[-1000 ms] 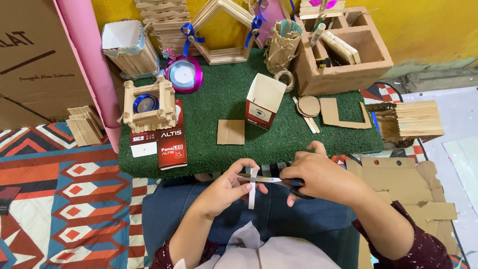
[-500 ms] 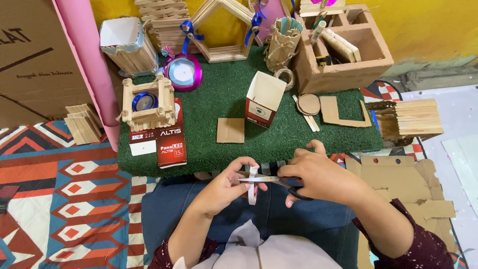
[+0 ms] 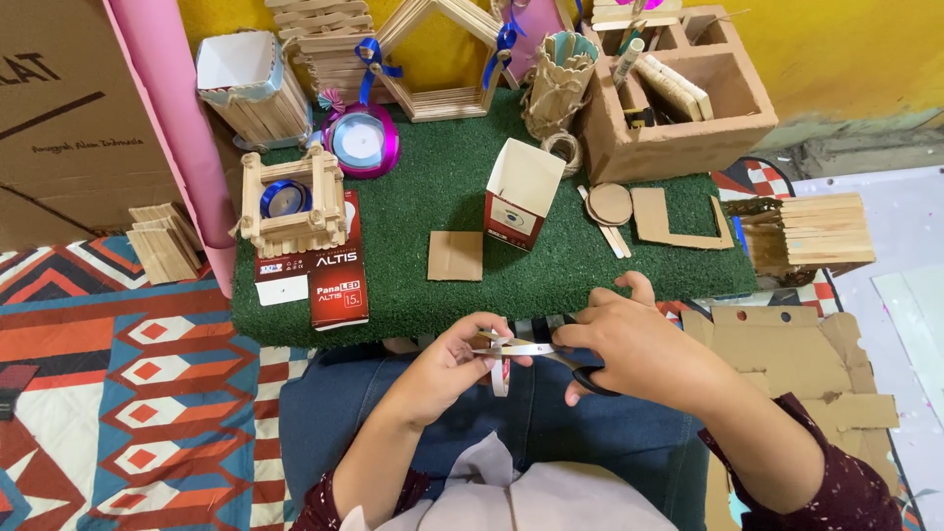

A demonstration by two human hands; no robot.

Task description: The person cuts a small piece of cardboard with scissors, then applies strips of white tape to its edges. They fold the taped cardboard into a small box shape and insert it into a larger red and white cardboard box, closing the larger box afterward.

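since the earlier frame both hands sit slightly lower. left hand (image 3: pixel 447 362) pinches a pale strip (image 3: pixel 500 372) above the lap; right hand (image 3: pixel 629 339) grips scissors (image 3: pixel 551 354), blades closed across it. cutting step; next, steady the strip.

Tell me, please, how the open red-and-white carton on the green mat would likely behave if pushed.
The red-and-white carton looks empty and thin-walled, so probably light. It stands tall on a small base on the turf mat, so it would likely tip rather than slide.
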